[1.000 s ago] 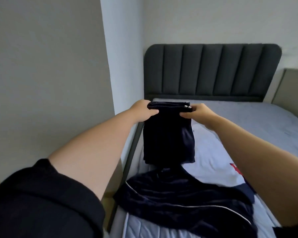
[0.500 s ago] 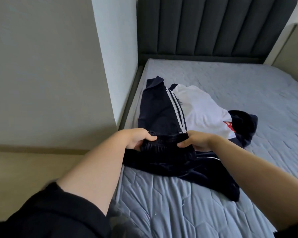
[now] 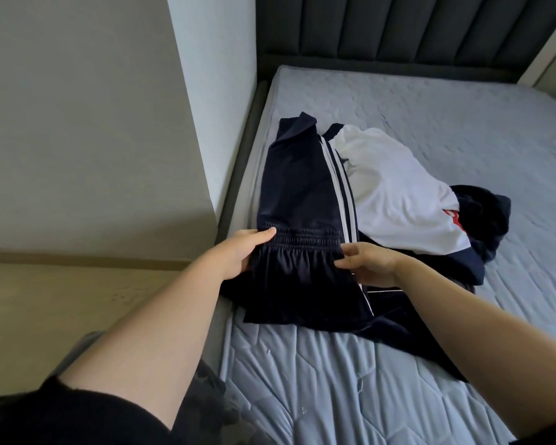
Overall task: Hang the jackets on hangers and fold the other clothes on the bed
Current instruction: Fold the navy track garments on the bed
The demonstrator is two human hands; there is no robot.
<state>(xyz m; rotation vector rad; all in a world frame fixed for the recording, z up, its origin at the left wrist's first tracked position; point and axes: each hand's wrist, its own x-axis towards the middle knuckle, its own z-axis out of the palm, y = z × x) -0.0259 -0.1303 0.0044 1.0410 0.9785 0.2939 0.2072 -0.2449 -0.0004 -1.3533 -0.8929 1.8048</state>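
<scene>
Dark navy track pants (image 3: 302,194) with white side stripes lie stretched along the left side of the bed (image 3: 463,130). My left hand (image 3: 238,255) grips the left end of their elastic waistband, thumb on top. My right hand (image 3: 366,263) pinches the right end of the waistband. The part below the waistband is doubled toward me. A white shirt (image 3: 395,194) with a red mark lies to the right of the pants. A dark navy jacket (image 3: 482,226) with thin white piping lies partly under both.
The grey quilted mattress has bare room to the right and in front. A dark padded headboard (image 3: 398,24) stands at the far end. A white wall corner (image 3: 212,101) and the bed frame edge (image 3: 238,175) run close along the left.
I lowered the dark pants from in front of the headboard down onto the bed and laid them out lengthwise. My view tilted downward. Both hands stay at the waistband.
</scene>
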